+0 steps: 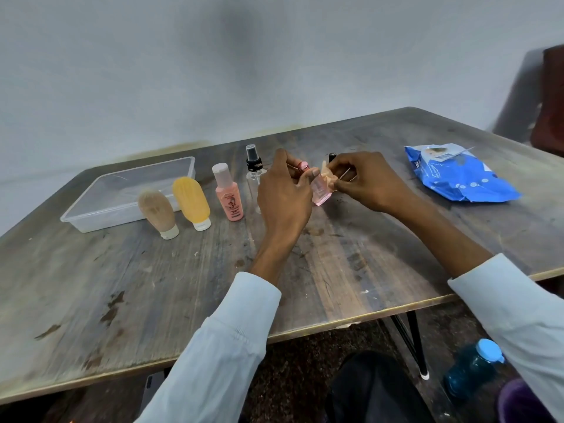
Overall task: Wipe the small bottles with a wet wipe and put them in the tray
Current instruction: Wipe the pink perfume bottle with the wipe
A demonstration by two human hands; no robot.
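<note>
My left hand (283, 196) grips a small pink bottle (321, 193) with a pink cap, held just above the table. My right hand (363, 181) pinches a thin wet wipe (328, 175) against that bottle's upper side. To the left stand a clear spray bottle (254, 175) with a black pump, a pink bottle (229, 196), a yellow tube (192, 198) and a beige tube (157, 213), both tubes on their caps. A clear plastic tray (100, 206) lies at the far left with nothing in it. A dark cap (332, 156) peeks out behind my right hand.
A blue wet wipe pack (457, 175) lies at the right of the worn wooden table (152, 285). Below the table's front edge are a blue-capped water bottle (476, 364) and a black table leg (415, 343). A dark chair (549, 99) stands at the far right.
</note>
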